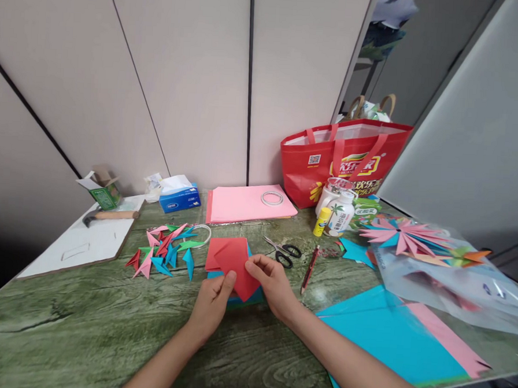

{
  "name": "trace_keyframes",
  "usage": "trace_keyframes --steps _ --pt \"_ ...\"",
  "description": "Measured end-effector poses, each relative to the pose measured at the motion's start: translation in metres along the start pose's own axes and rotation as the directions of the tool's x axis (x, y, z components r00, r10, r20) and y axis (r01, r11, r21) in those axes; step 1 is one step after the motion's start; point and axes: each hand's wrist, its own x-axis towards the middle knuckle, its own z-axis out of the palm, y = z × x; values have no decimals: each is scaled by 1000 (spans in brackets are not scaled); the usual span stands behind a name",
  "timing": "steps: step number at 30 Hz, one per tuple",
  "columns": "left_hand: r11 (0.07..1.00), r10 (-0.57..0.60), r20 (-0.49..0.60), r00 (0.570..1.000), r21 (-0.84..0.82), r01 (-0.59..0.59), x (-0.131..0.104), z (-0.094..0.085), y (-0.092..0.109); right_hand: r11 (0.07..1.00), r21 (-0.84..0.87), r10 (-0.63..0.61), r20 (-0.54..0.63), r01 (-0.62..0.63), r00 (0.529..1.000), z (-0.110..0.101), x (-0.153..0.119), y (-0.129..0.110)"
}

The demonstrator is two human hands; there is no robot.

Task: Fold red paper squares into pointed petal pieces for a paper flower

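A red square of paper (242,269), turned cornerwise, is pinched between my two hands. My left hand (213,300) grips its lower left edge with thumb and fingers. On the right edge, my right hand (272,281) pinches it the same way. Behind and below lies a stack of paper squares, a red sheet (215,248) on top and blue ones partly hidden under it. Scissors with black handles (287,253) lie just beyond my right hand, and a dark red pencil (310,271) rests to their right. Several folded paper pieces (169,252) in pink, red, blue and green are heaped at left.
At the back stand a tissue box (180,198), pink paper (245,205) with a tape roll (272,199), and a red bag (343,158). A glue stick (322,221) stands near a white bottle (341,214). Blue sheets (390,334) lie right; a hammer (110,214) rests left.
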Motion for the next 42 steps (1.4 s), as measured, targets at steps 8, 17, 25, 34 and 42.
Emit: trace_keyframes --steps 8,17,25,34,42 --pt "979 92 90 992 174 -107 2 -13 7 984 83 148 128 -159 981 -4 3 3" --pt "973 18 189 982 224 -61 11 -14 6 995 102 -25 37 21 999 -12 10 4" --pt "868 259 122 958 405 -287 10 -19 4 771 -459 -462 75 442 884 -15 8 -3" --pt "665 547 182 817 498 -557 10 -20 -8 425 -594 -584 397 683 709 -10 3 -6" --pt "601 642 69 764 573 -557 12 -29 0 387 -623 -620 369 679 692 -15 9 -6"
